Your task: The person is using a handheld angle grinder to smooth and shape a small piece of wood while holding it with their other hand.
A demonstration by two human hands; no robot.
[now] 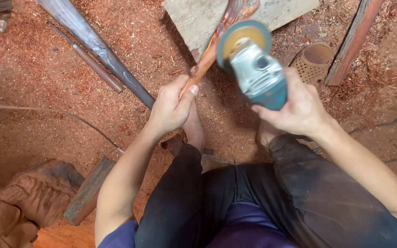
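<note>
The left hand [171,108] is closed round the near end of a slender reddish wooden stick [217,41], which slants away up to a pale board [198,18] beyond both hands. The right hand [299,108] wraps the body of a teal angle grinder [253,64], its disc just beside the stick's upper stretch. That stretch already looks smooth and glossy, so shaping seems well along; the gripped end appears untouched. Red sawdust [47,82] covers the floor. A dark tapered pole [97,48] crowds the left hand; there is more room right of the grinder.
</note>
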